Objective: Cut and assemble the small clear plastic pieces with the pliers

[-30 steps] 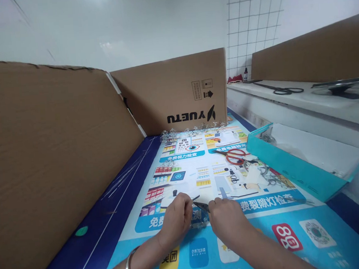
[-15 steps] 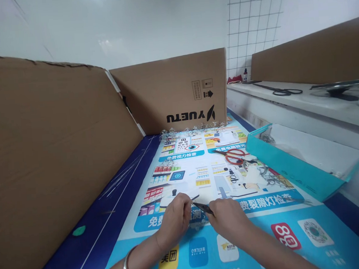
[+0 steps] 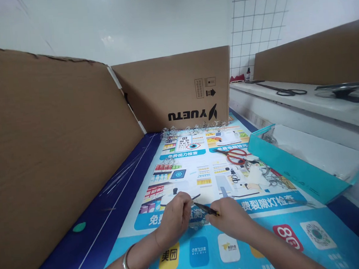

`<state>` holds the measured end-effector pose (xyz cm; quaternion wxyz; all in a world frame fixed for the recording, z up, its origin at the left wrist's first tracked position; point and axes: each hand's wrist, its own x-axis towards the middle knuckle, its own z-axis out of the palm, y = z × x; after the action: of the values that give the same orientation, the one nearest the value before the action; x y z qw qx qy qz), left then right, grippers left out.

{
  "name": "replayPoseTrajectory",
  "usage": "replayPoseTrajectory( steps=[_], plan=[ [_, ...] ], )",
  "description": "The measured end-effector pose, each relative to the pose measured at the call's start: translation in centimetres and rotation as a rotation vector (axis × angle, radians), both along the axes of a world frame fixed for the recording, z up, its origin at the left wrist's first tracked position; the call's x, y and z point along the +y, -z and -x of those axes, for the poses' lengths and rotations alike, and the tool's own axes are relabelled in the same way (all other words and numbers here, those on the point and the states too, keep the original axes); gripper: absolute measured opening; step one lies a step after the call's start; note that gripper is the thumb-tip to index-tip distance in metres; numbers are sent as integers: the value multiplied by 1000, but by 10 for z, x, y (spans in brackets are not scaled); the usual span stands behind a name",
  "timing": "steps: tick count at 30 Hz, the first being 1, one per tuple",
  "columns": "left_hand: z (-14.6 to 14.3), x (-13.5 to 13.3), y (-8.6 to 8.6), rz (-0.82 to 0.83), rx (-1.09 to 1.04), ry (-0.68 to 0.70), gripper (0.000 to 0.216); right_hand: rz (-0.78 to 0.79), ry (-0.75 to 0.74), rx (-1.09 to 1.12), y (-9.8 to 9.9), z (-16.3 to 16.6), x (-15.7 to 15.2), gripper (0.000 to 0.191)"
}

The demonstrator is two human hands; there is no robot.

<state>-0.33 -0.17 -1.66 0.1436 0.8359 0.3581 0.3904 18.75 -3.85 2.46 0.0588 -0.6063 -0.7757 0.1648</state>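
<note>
The right hand (image 3: 231,219) is closed around dark, slim pliers (image 3: 207,209), their tip reaching the left hand (image 3: 177,215). That one is curled, fingers pinched; what it grips cannot be told. A clear, shiny piece (image 3: 197,223) shows below the pliers, between the hands, over the surface (image 3: 214,251).

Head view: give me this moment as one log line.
Right hand: grips pliers | Left hand: curled near tip, contents unclear | Red scissors: on poster | Teal box: at right
</note>
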Motion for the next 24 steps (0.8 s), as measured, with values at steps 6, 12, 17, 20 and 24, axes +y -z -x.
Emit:
replayPoseTrajectory(
  steps=[6,12,17,20,24],
  plan=[
    [0,2,-3,25,4,-25,9,-111,81,-74,-3,4,-6,21],
    [-1,1,-5,67,-11,-41,6,-151,77,-92,-5,0,-3,22],
    [-2,1,-8,70,-21,-31,6,-158,45,-80,-6,3,-5,19],
    [-3,1,-8,77,-11,-24,6,-159,35,-80,-5,4,-6,19],
    [-1,1,-7,75,-40,33,7,-161,24,-84,-4,2,-5,18]
  ],
)
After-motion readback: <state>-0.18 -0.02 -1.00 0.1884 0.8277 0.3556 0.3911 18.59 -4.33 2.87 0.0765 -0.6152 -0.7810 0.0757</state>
